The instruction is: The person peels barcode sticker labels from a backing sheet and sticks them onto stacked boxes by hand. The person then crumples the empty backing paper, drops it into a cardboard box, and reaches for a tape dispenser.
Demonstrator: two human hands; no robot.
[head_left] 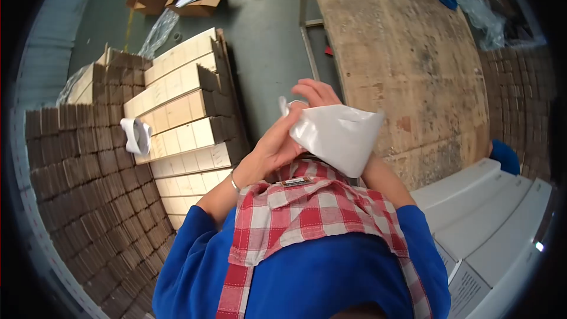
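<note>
A white, shiny plastic-like sheet or bag is held up in front of my chest, over a red and white checked apron. My left hand has its fingers closed on the sheet's left edge, near a small twisted corner. Behind the sheet's top edge is my right hand, its fingers bent over toward the left hand; the sheet covers its palm and wrist. Both hands are touching or nearly touching at the upper left corner.
Stacks of brown cardboard and pale boxes with a white strip loop stand at left. Open cartons lie on the floor beyond. A worn wooden table is at right, white boxes at lower right.
</note>
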